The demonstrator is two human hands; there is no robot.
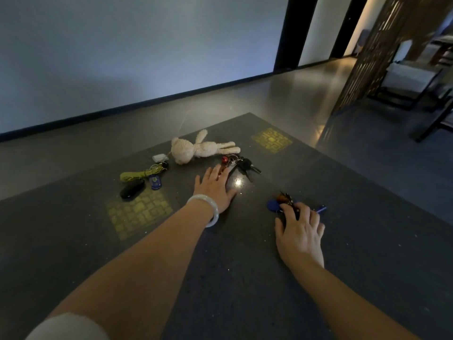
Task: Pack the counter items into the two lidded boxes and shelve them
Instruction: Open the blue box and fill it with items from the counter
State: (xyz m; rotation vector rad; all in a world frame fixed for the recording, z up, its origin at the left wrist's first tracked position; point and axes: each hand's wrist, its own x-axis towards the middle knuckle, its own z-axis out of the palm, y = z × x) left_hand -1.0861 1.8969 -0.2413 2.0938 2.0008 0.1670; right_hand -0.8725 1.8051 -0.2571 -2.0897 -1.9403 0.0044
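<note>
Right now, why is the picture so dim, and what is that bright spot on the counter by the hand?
Head view: the room is dimly lit, so colours look muted. The bright spot is glare on the polished counter, just right of the left hand. The wide lens bends the wall's edges, and the far right looks blurred.

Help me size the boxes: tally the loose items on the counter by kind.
Plush rabbit: 1
Key bunches, near left hand, under right hand, and one with yellow-green strap: 3
Small white case: 1
Black oval fob: 1
Total: 6
</note>
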